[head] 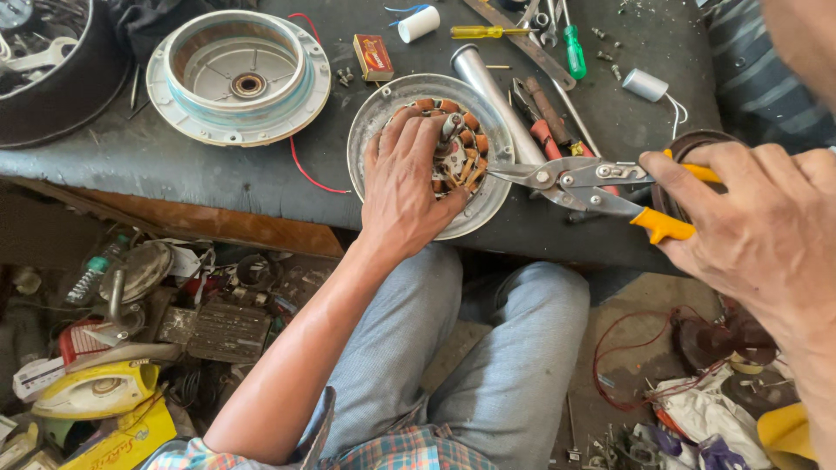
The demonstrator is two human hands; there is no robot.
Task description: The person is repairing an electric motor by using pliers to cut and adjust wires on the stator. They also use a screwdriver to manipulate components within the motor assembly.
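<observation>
The left hand (pixel 402 187) lies flat over the wound stator (pixel 453 144), fingers (pixel 409 130) spread and pressing it down into the round metal housing (pixel 383 109) that sits at the near edge of the bench (pixel 218 165). The right hand (pixel 758 231) is clenched around the yellow handles of the snips (pixel 592 184), whose blades reach in from the right and meet the stator's right rim.

Judging from this, the cut goes best if the left hand keeps the stator from turning, with its fingers well clear of the blades. The tips should bite only the copper winding, not the steel core, and take small bites rather than one hard squeeze.

Far left sits a second fan cover (pixel 239 74); pliers (pixel 544 122) and screwdrivers (pixel 570 43) lie beyond the housing.
</observation>
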